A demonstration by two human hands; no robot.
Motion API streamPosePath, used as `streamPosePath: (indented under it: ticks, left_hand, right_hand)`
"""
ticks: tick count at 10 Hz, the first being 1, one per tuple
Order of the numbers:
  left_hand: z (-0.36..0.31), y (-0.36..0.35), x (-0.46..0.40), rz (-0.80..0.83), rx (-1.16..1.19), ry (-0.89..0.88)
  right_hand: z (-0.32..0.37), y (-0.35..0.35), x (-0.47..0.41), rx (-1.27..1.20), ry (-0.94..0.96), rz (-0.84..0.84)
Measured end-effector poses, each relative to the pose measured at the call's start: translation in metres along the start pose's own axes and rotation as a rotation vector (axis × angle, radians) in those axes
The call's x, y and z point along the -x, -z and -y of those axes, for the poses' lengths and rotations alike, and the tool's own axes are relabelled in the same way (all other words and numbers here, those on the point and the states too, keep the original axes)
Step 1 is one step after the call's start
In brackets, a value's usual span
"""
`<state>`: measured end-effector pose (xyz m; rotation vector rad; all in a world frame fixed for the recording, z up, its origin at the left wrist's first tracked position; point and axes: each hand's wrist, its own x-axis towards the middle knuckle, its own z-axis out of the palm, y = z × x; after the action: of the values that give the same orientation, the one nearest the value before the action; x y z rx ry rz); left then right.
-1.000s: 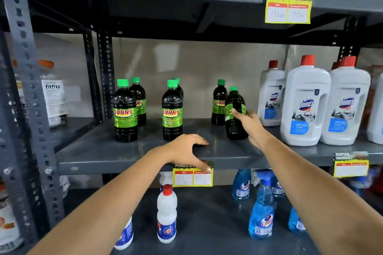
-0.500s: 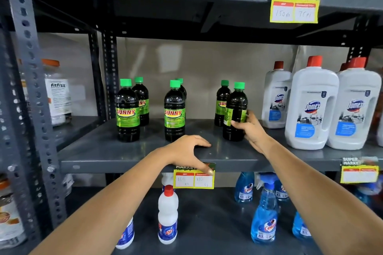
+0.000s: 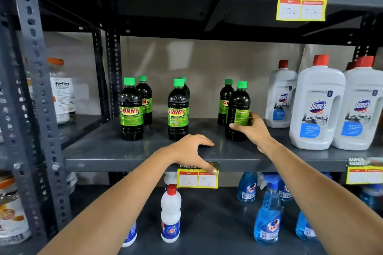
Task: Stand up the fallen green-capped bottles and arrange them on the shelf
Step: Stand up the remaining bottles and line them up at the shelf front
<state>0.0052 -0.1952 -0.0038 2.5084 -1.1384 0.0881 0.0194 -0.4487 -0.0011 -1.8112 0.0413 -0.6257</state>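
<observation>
Right of centre: our right hand wraps upright bottle, axis vertical; left hand empty, resting loosely curled on shelf edge.

I saw tall white red-capped Domex jugs standing right, blue spray bottles below, and a yellow handwritten price tag hanging above.

"SUNNY" on green-capped bottles, "Domex" on white jugs, "SUPER MARKET" tags.
</observation>
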Motion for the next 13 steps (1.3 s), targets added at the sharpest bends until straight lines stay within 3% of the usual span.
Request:
streamPosePath:
  ticks: [8, 13]
  left_hand:
    - [0.0027, -0.0011, -0.0010, 0.010, 0.003, -0.008]
    - [0.0026, 0.0018, 0.0014, -0.005, 0.105, 0.040]
  right_hand:
    - [-0.0008, -0.0006, -0.0024, -0.022, -0.040, 0.117]
    - [0.0030, -0.0011, 0.0057, 0.130, -0.027, 0.061]
